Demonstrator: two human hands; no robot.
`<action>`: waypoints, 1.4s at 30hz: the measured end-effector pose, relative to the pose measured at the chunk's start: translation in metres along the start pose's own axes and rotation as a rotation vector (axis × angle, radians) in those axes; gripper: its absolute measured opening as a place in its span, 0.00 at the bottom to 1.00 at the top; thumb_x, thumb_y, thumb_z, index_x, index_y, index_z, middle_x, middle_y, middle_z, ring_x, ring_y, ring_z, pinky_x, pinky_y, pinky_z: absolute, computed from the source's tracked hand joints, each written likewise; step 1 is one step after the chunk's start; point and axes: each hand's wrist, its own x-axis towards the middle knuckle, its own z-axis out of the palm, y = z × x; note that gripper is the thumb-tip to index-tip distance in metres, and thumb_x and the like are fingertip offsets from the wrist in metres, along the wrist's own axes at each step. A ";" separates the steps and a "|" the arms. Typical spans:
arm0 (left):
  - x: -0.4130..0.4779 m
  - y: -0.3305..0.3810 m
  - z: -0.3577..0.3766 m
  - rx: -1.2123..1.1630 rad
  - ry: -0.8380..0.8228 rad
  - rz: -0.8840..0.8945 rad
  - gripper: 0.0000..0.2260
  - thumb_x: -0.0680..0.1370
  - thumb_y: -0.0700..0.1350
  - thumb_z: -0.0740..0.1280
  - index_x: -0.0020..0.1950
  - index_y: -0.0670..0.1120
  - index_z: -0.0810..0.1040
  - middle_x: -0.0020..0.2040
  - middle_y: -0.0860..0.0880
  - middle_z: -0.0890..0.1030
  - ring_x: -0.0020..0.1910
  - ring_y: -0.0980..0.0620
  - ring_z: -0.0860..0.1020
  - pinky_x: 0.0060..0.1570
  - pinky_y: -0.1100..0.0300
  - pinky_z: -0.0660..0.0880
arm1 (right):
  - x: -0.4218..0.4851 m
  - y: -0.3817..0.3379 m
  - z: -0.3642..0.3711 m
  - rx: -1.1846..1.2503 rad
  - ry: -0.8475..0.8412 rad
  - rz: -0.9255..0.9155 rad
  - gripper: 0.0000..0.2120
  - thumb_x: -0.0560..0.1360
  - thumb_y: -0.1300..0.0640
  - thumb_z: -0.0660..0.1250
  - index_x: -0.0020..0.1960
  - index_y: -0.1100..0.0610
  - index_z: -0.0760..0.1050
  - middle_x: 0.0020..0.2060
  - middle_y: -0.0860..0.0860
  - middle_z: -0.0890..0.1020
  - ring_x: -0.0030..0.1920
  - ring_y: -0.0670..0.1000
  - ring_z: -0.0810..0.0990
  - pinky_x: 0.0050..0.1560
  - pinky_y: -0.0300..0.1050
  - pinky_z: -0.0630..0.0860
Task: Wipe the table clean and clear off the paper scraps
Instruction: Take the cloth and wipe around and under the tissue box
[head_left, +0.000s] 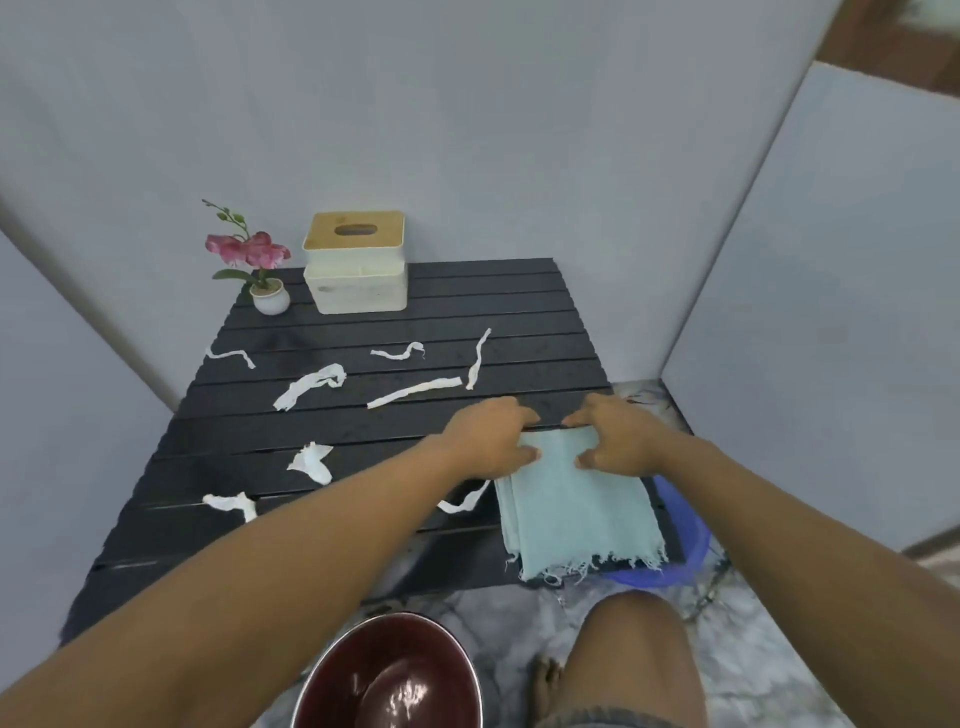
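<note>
A light blue cloth (576, 509) with a frayed near edge lies folded on the right front part of the black slatted table (363, 426). My left hand (491, 436) grips the cloth's far left corner. My right hand (618, 436) pinches its far right corner. Several white paper scraps lie scattered over the table: a long strip (415, 392) in the middle, a crumpled one (311, 384) to its left, a torn piece (311, 462) nearer me, another (231, 504) at the front left, and one (465, 501) beside the cloth.
A white tissue box with a wooden lid (356, 262) and a small potted pink flower (262, 270) stand at the table's far edge by the wall. A metal bowl (389, 675) sits on the floor near my knee (631, 654). A blue basin (680, 551) shows under the table's right side.
</note>
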 end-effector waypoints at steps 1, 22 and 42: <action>0.000 0.005 0.004 0.050 -0.009 -0.005 0.20 0.76 0.52 0.65 0.66 0.49 0.72 0.61 0.46 0.74 0.62 0.45 0.72 0.55 0.52 0.71 | -0.004 0.001 0.004 -0.024 0.021 -0.003 0.25 0.72 0.50 0.69 0.67 0.53 0.72 0.59 0.54 0.73 0.61 0.56 0.71 0.60 0.48 0.68; -0.063 -0.011 0.024 0.262 0.132 0.489 0.16 0.76 0.58 0.65 0.62 0.57 0.78 0.57 0.56 0.77 0.54 0.51 0.73 0.57 0.53 0.62 | -0.067 0.003 0.019 -0.076 0.075 -0.232 0.24 0.66 0.38 0.72 0.60 0.43 0.76 0.52 0.48 0.72 0.52 0.49 0.70 0.54 0.45 0.68; -0.112 -0.091 0.048 0.014 0.307 0.064 0.30 0.76 0.65 0.50 0.76 0.55 0.58 0.77 0.52 0.59 0.76 0.51 0.56 0.73 0.53 0.48 | -0.055 -0.052 0.044 -0.010 0.199 -0.389 0.41 0.67 0.26 0.60 0.75 0.39 0.52 0.76 0.46 0.54 0.76 0.50 0.51 0.74 0.49 0.52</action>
